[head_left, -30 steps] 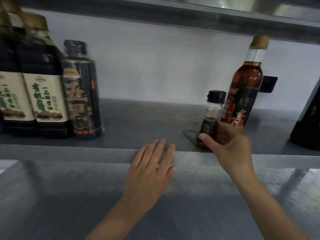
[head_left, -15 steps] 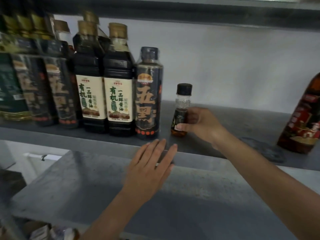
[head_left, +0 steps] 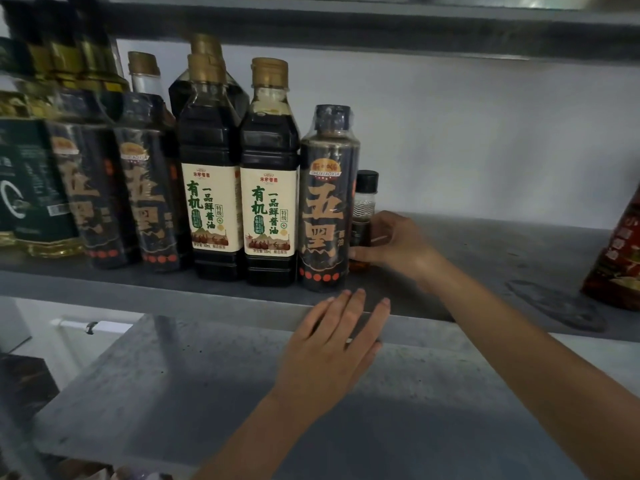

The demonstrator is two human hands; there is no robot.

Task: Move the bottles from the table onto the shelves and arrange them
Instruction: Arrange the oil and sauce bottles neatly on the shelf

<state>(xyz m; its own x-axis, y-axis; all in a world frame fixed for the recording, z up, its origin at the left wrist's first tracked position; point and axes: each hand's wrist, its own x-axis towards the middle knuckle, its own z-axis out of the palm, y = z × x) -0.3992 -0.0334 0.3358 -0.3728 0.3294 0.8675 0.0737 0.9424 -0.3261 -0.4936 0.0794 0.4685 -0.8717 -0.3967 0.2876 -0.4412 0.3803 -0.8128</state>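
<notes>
small bottle point(head_left: 364, 206) — partly hidden behind tall dark bottle point(head_left: 327, 202), label unreadable | right hand point(head_left: 394, 242) grips its lower part, bottle upright on shelf point(head_left: 485, 261) at the fingertips | left hand point(head_left: 332, 344) flat, fingers straight, on shelf edge

1. There is a single view, from a camera worn on the head. It faces forward and a little down at a shelf point(head_left: 207, 299).
2. Its height lies between that shelf and the upper shelf point(head_left: 381, 26), whose underside crosses the top of the frame.
3. It is near: the bottles point(head_left: 268, 209) fill the upper left, with labels sharp mid-frame and smeared at the left edge.
4. Both forearms enter from below. The left hand point(head_left: 332, 344) is at the shelf edge, and the right hand point(head_left: 394, 244) holds a small bottle point(head_left: 363, 202) near centre.
5. Below the edge the view falls on a grey surface point(head_left: 242, 393), perhaps a table.
6. The wide lens bends the shelf line, and the right edge cuts off a red bottle point(head_left: 616, 258).
</notes>
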